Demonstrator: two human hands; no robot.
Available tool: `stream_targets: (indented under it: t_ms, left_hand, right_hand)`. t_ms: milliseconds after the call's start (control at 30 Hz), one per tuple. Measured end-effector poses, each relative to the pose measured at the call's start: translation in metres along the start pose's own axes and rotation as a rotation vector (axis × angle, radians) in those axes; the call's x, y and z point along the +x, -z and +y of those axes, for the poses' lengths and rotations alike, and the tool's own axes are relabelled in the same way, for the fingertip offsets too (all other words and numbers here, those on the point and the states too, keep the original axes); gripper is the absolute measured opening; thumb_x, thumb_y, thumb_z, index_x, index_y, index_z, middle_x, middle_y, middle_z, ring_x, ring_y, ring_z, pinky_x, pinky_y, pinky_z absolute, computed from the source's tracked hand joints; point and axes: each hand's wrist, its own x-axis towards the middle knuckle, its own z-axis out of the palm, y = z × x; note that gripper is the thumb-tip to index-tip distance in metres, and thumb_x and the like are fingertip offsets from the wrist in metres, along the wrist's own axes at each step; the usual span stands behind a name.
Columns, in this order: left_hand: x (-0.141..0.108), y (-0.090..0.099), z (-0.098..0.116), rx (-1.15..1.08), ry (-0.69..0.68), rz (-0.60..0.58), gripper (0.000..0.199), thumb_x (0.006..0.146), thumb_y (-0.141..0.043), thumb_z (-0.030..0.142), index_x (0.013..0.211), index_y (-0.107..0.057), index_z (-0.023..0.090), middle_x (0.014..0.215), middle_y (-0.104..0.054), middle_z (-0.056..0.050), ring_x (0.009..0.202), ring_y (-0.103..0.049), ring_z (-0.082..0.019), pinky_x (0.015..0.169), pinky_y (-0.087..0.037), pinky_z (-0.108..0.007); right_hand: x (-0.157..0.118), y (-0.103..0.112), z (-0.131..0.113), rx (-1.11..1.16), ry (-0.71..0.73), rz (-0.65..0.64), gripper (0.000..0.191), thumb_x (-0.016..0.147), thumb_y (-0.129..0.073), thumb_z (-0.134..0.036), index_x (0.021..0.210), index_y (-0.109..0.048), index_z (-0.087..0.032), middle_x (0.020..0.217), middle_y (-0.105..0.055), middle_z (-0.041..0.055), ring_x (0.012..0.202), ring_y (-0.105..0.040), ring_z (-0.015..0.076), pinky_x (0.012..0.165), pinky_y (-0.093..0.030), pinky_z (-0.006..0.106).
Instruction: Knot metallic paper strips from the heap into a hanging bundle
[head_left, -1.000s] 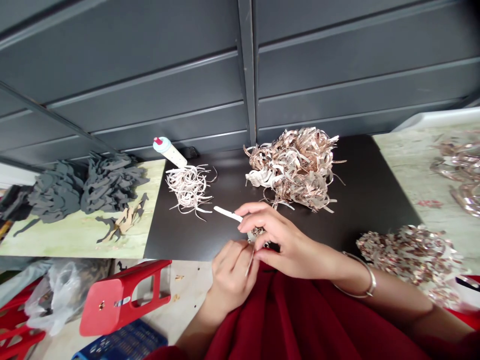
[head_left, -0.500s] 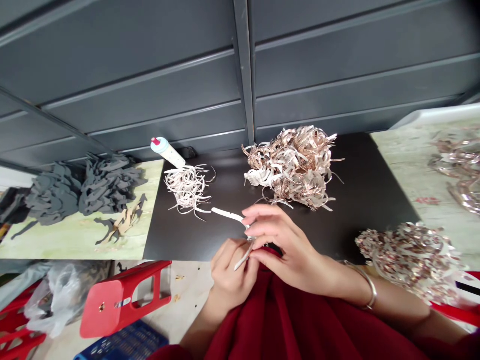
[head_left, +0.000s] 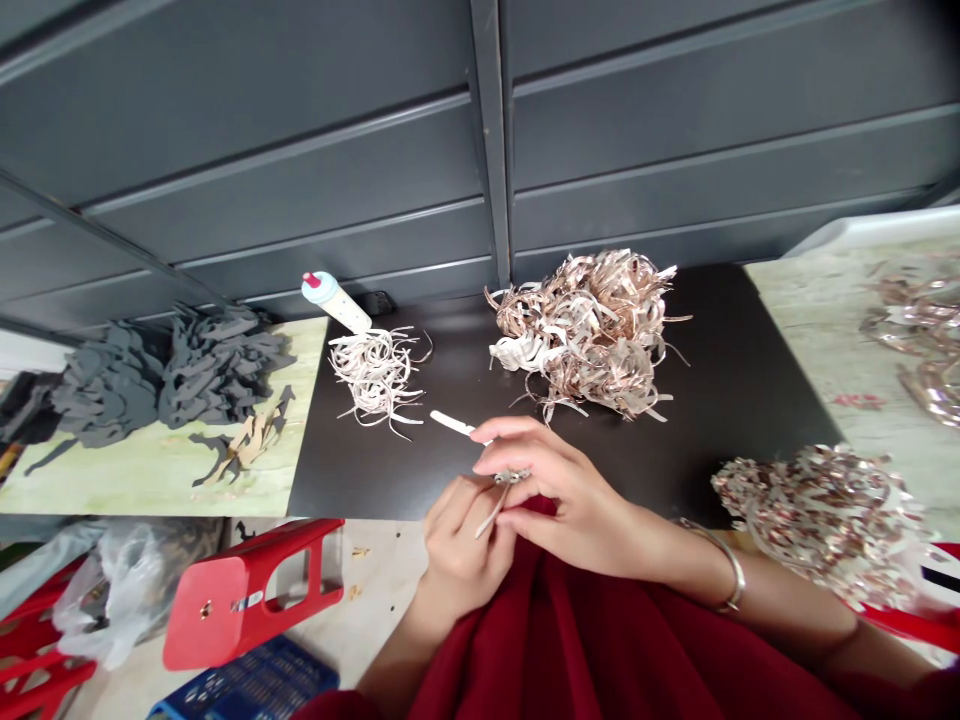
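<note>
My left hand (head_left: 463,535) is closed, with a thin pale strip (head_left: 490,518) sticking out between its fingers. Curved over it, my right hand (head_left: 559,495) has its fingers bent around the same work, where a small light bunch of strips partly shows; its exact grip is hidden. A flatter white strip (head_left: 451,423) reaches out to the left from beneath the right fingers. Behind the hands lie a tangle of thin white strips (head_left: 375,375) and a larger heap of shiny rose-gold and white strips (head_left: 600,330).
A white bottle with a red tip (head_left: 337,302) lies tilted behind the white strips. Dark grey cut pieces (head_left: 225,365) are heaped at left, near a few tan pieces (head_left: 259,437). Another metallic strip pile (head_left: 821,515) is at right. A red stool (head_left: 217,610) and blue crate (head_left: 262,685) stand below.
My right fingers have shifted slightly left and lowered over the strips, covering more of the flatter white strip. The left hand has barely moved.
</note>
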Motion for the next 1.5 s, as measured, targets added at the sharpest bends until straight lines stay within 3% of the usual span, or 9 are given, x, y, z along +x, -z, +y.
stream_targets:
  t_ms: [233, 433, 633, 833, 967, 1100, 1300, 1400, 1500]
  left_hand:
    - [0.006, 0.001, 0.006, -0.013, 0.062, 0.055, 0.013, 0.083, -0.052, 0.007, 0.086, -0.060, 0.016, 0.074, -0.066, -0.004, 0.066, -0.064, -0.015, 0.059, -0.052, -0.025]
    - [0.005, 0.002, 0.003, 0.009, 0.020, 0.047, 0.016, 0.084, -0.051, 0.006, 0.092, -0.060, 0.015, 0.080, -0.068, -0.007, 0.076, -0.066, -0.017, 0.066, -0.054, -0.028]
    - [0.002, 0.002, 0.002, 0.022, -0.021, 0.009, 0.014, 0.081, -0.052, 0.005, 0.089, -0.059, 0.014, 0.077, -0.068, -0.008, 0.068, -0.062, -0.017, 0.062, -0.052, -0.027]
    - [-0.003, -0.001, 0.002, 0.005, -0.003, 0.011, 0.014, 0.083, -0.049, 0.008, 0.088, -0.061, 0.014, 0.075, -0.069, -0.008, 0.068, -0.063, -0.017, 0.061, -0.052, -0.027]
    - [-0.003, -0.004, 0.004, -0.045, 0.035, 0.044, 0.014, 0.084, -0.048, 0.011, 0.086, -0.061, 0.016, 0.075, -0.069, -0.007, 0.068, -0.064, -0.016, 0.061, -0.053, -0.025]
    - [0.001, -0.003, 0.007, -0.046, 0.055, 0.076, 0.011, 0.083, -0.052, 0.010, 0.085, -0.062, 0.014, 0.075, -0.067, -0.006, 0.066, -0.064, -0.015, 0.059, -0.052, -0.023]
    - [0.005, 0.001, 0.010, -0.003, 0.092, 0.092, 0.010, 0.079, -0.056, 0.006, 0.082, -0.062, 0.015, 0.070, -0.065, -0.004, 0.060, -0.062, -0.012, 0.054, -0.051, -0.020]
    - [0.006, 0.002, 0.011, 0.042, 0.107, 0.098, 0.010, 0.079, -0.056, 0.007, 0.078, -0.061, 0.015, 0.069, -0.064, -0.003, 0.058, -0.061, -0.011, 0.052, -0.050, -0.020]
    - [0.006, 0.001, 0.010, 0.053, 0.088, 0.121, 0.011, 0.077, -0.056, 0.006, 0.076, -0.059, 0.016, 0.069, -0.064, -0.002, 0.058, -0.060, -0.011, 0.052, -0.049, -0.020]
  right_hand:
    - [-0.003, -0.001, -0.002, -0.082, 0.132, 0.169, 0.041, 0.082, -0.056, -0.002, 0.115, -0.054, -0.026, 0.124, -0.045, 0.0082, 0.109, -0.057, 0.0183, 0.077, -0.062, 0.028]
    - [-0.002, -0.002, -0.006, -0.234, 0.168, 0.156, 0.045, 0.082, -0.051, 0.002, 0.117, -0.052, -0.026, 0.124, -0.045, 0.0086, 0.119, -0.051, 0.0218, 0.083, -0.061, 0.032]
    - [0.002, 0.003, -0.010, -0.170, 0.055, 0.030, 0.059, 0.078, -0.043, 0.008, 0.126, -0.045, -0.026, 0.129, -0.042, 0.0099, 0.112, -0.054, 0.0190, 0.077, -0.062, 0.028]
    - [0.000, 0.005, -0.006, -0.124, 0.014, -0.074, 0.057, 0.077, -0.048, 0.006, 0.126, -0.045, -0.023, 0.132, -0.041, 0.0113, 0.115, -0.053, 0.0194, 0.078, -0.061, 0.026]
    - [-0.004, 0.002, 0.000, -0.051, 0.061, -0.001, 0.050, 0.080, -0.055, 0.000, 0.123, -0.049, -0.024, 0.125, -0.046, 0.0090, 0.120, -0.049, 0.0196, 0.078, -0.061, 0.024]
    - [-0.008, 0.001, 0.001, -0.043, 0.114, 0.094, 0.044, 0.083, -0.056, -0.004, 0.121, -0.050, -0.024, 0.119, -0.048, 0.0082, 0.113, -0.053, 0.0175, 0.075, -0.061, 0.024]
    - [-0.009, 0.004, -0.009, -0.388, 0.177, 0.229, 0.015, 0.081, -0.067, -0.012, 0.094, -0.061, -0.018, 0.088, -0.058, 0.0043, 0.080, -0.056, 0.0153, 0.068, -0.052, 0.029]
    - [-0.007, 0.004, -0.012, -0.439, 0.142, 0.229, 0.007, 0.082, -0.068, -0.014, 0.077, -0.063, -0.017, 0.074, -0.059, 0.0018, 0.071, -0.053, 0.0139, 0.063, -0.047, 0.027]
    - [-0.006, 0.003, -0.011, -0.440, 0.093, 0.207, 0.007, 0.083, -0.066, -0.014, 0.077, -0.066, -0.016, 0.074, -0.062, 0.0025, 0.071, -0.053, 0.0139, 0.063, -0.047, 0.026]
